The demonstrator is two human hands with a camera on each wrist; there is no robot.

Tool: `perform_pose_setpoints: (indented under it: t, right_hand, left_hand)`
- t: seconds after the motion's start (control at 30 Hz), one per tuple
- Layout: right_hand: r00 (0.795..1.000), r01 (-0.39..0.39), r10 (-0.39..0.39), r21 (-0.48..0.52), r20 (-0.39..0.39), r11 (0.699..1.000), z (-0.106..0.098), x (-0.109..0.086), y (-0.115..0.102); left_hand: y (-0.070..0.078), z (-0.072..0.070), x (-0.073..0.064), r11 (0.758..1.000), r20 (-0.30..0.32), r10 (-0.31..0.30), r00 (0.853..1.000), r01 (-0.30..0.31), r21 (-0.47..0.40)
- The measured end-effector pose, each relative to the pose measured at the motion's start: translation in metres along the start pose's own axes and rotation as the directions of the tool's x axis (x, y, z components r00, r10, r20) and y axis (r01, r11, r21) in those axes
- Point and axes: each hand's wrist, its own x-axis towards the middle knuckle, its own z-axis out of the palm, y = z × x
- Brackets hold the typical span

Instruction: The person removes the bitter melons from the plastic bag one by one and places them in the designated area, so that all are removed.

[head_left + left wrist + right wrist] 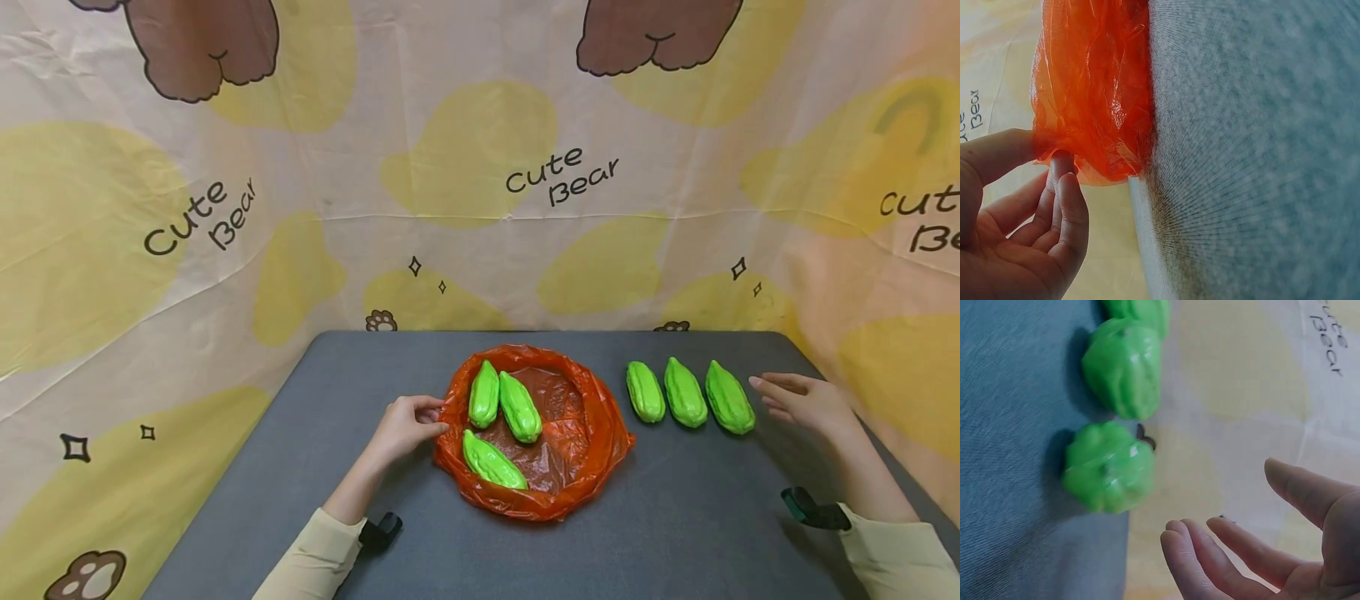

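Observation:
A red plastic bag (609,433) sits on the table with its mouth spread wide and its rim rolled into a ring. Three glossy green ridged gourds lie inside: two side by side at the back left (521,407) and one slanting along the front left (493,461). My left hand (405,427) pinches the bag's left rim between thumb and fingers, as the left wrist view shows close up. To the right of the bag, three more such gourds stand in a row. Beside the rightmost gourd (729,398), my right hand (813,408) hovers with fingers extended and apart, holding nothing.
The dark grey table (360,375) has its far edge against a hanging cloth (465,250) printed with bears and lettering. More cloth hangs along both sides. Black bands with small devices (381,532) are on both wrists.

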Motion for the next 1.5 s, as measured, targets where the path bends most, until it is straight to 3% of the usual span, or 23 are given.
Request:
perform_pose_setpoints:
  t: [0.57,1.03,1.27,1.5]
  right_hand:
    - [0.991,0.132,-0.132,-0.009,-0.032,0.991,0.014,-0.014,-0.044]
    - [0.991,0.136,-0.136,0.047,-0.006,0.990,0.034,-0.010,-0.072]
    - [0.984,0.176,-0.176,0.031,-0.013,0.984,0.044,-0.008,-0.084]
    - [0.981,0.191,-0.194,0.094,0.024,0.977,0.058,-0.004,-0.098]
  left_hand:
    - [0.001,0.000,-0.001,1.000,-0.010,0.005,1.000,-0.005,-0.002]
    - [0.003,0.000,-0.001,1.000,-0.002,0.001,1.000,-0.001,-0.008]
    - [0.002,0.000,0.000,1.000,0.002,0.012,1.000,-0.012,-0.005]
    - [0.002,0.001,-0.001,1.000,0.006,0.006,1.000,-0.006,-0.008]
